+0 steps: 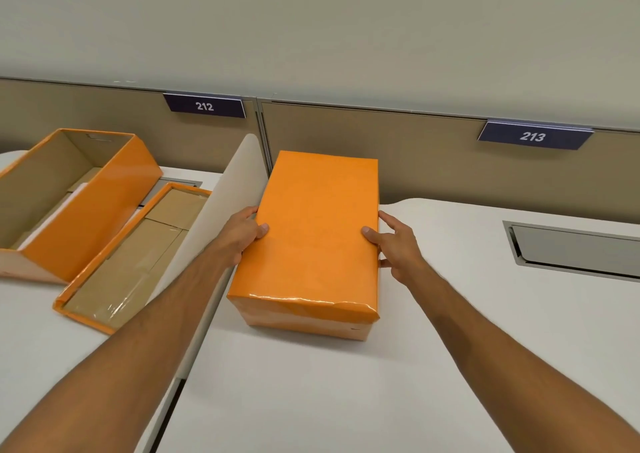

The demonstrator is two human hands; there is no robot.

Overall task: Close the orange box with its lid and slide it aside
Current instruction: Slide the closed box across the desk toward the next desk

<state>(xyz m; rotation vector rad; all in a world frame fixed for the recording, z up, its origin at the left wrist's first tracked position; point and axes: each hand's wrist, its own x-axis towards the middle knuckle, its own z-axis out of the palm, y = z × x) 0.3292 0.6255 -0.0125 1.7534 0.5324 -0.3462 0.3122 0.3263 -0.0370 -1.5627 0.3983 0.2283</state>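
On tabletop (450, 279): orange box (311, 300), lid (317, 224) on; left hand (242, 232), right hand (398, 246), each grip clasping lid's sides.

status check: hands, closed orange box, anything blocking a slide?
Left hand and right hand clamp the long sides of the lidded orange cardboard box. Lid on. White curved desk divider close along its left; right side open.

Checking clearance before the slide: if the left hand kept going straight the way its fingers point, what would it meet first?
The left hand already grips the closed orange cardboard box, with its fingers pointing away from the person. Straight on, it would probably meet the tan back partition panel first, though depth is unclear.
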